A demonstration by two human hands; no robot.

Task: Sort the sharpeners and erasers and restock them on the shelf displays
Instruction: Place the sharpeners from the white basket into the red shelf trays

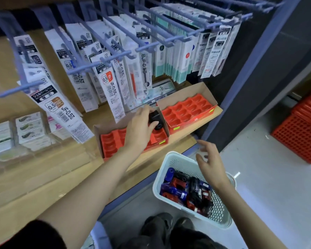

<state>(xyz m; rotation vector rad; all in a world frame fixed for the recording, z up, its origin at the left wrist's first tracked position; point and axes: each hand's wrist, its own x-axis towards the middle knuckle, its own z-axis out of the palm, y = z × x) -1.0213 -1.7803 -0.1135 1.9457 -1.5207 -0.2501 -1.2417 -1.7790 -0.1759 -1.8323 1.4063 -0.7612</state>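
Your left grip (140, 126) is curled around a small black plastic sharpener (155, 121), fingers over the top and thumb underneath. It holds the sharpener just above the rear right corner of the nearer red moulded display tray (109, 142) in its cardboard sleeve. That hold leaves the sharpener's far end free, which by my reading lets it drop straight into a pocket. The pockets you can see in this tray look unfilled. So do all those of the second red tray (185, 112) just beside it on the right, so the restocking appears barely begun. Both trays sit towards the front of the pale wooden shelf (57, 177), below the hanging white packets of pen refills (106, 81), which keeps them within easy reach.

Your right grip (211, 163) holds nothing. Its fingers are spread and relaxed, hovering over the far rim of the white perforated plastic basket (159, 177) set low beside the shelf edge — likely poised to take the next piece. Inside lies the mixed heap of blue, red and black sharpeners (185, 191); I cannot make out any erasers among them.
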